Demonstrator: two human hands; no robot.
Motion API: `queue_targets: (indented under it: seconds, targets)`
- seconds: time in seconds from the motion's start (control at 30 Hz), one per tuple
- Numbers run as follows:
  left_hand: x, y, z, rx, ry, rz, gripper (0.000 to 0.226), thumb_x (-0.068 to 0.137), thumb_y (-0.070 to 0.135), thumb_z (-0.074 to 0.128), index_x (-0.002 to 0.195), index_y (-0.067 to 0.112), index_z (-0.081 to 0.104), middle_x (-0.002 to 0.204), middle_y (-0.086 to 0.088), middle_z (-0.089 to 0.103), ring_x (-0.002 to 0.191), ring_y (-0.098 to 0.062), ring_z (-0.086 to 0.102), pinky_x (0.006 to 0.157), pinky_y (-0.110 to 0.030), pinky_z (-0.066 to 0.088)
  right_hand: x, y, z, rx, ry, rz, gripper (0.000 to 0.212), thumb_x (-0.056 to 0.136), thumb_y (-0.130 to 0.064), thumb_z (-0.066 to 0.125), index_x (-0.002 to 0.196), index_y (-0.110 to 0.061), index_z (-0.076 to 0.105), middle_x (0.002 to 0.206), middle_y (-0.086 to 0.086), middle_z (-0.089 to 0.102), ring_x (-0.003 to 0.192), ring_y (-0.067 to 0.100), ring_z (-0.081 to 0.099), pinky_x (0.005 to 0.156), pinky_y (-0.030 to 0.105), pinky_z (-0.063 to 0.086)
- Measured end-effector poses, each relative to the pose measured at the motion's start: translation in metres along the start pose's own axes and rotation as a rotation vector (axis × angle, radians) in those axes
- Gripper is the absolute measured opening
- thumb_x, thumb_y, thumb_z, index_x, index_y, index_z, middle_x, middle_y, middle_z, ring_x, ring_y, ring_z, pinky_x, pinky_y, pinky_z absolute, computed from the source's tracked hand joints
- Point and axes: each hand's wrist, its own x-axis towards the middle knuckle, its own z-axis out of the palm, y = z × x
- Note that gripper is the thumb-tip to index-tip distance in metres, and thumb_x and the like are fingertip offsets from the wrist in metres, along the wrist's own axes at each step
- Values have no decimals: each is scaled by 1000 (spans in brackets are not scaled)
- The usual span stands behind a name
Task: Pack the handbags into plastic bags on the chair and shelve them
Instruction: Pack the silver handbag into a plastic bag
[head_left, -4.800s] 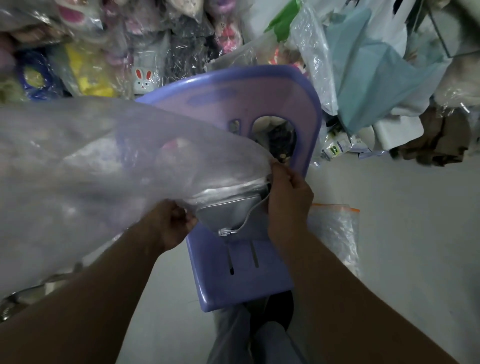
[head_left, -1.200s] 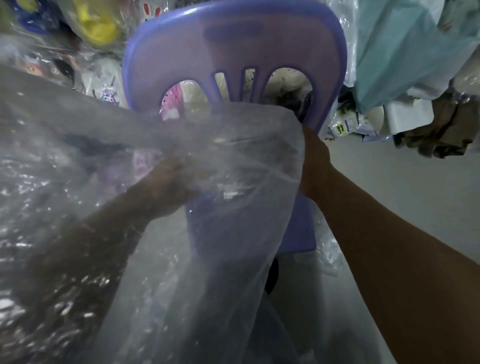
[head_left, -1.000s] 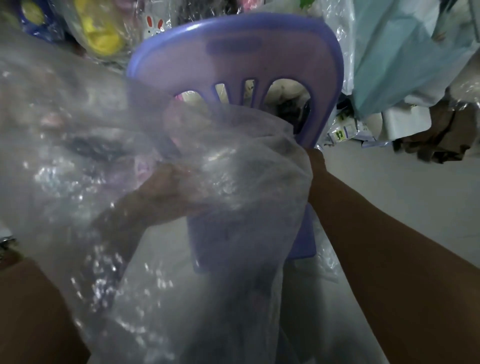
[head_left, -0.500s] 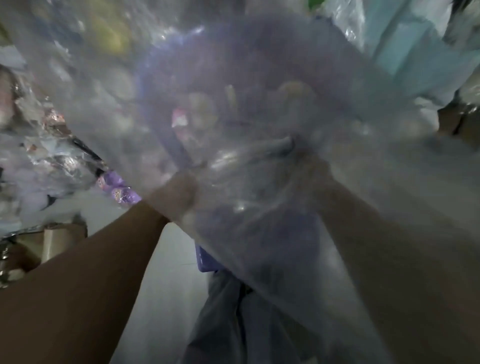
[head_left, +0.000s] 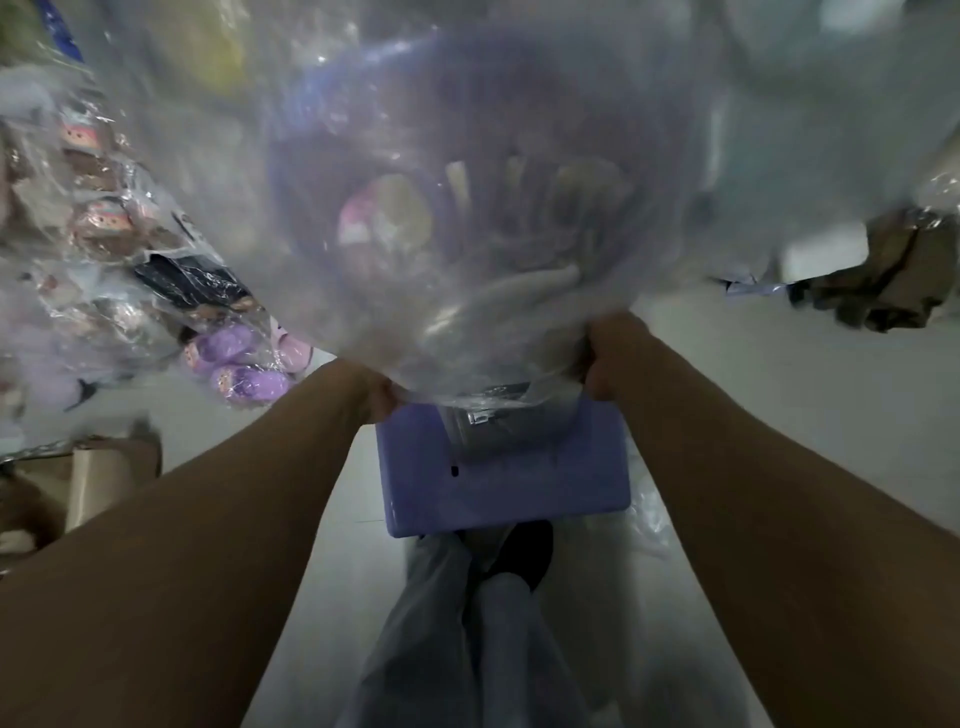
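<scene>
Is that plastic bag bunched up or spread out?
Spread out: the plastic bag billows wide across the view, the left hand and right hand gripping its lower edge.

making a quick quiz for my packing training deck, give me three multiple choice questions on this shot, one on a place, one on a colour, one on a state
1. Where does the silver handbag lie?
A) on the floor
B) on the seat of the chair
C) on a shelf

2. What colour is the chair?
A) red
B) green
C) purple

3. How is the clear plastic bag held?
A) by both hands
B) by one hand alone
C) by no hand

Answers:
1 B: the handbag rests on the seat, under the bag's lower edge.
2 C: the bare seat shows purple.
3 A: the left hand and the right hand each grip its lower edge.
</scene>
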Motion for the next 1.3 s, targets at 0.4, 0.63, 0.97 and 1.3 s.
queue_targets:
  seconds: [0.4,0.63,0.97,1.3]
  targets:
    - [13,-14,19,-145,97,-178,26,101,6,42,80,9,56,70,-5,64,44,-14,61,45,-20,47,-18,9,-9,111,29,-82,37,98,-28,55,130,-8,58,96,5,62,82,20,59,73,32,54]
    - [5,-4,27,-189,56,-12,39,109,12,27,95,-3,60,75,-14,73,66,-15,73,62,-19,57,-21,-2,4,226,-4,-135,16,97,-13,49,111,-14,57,77,2,49,71,19,52,58,26,40]
    - [34,-6,19,-348,134,92,21,103,8,41,96,14,60,69,0,67,48,-13,63,48,-21,49,-21,18,-1,297,-4,-183,28,91,-17,60,116,-6,64,96,15,71,89,32,71,76,43,60]
    - [35,-33,8,-470,-60,92,35,102,8,48,75,14,69,68,0,71,58,-14,69,54,-24,57,-4,42,-1,82,16,-245,30,92,-18,66,65,-30,74,71,0,66,74,23,59,68,36,47]
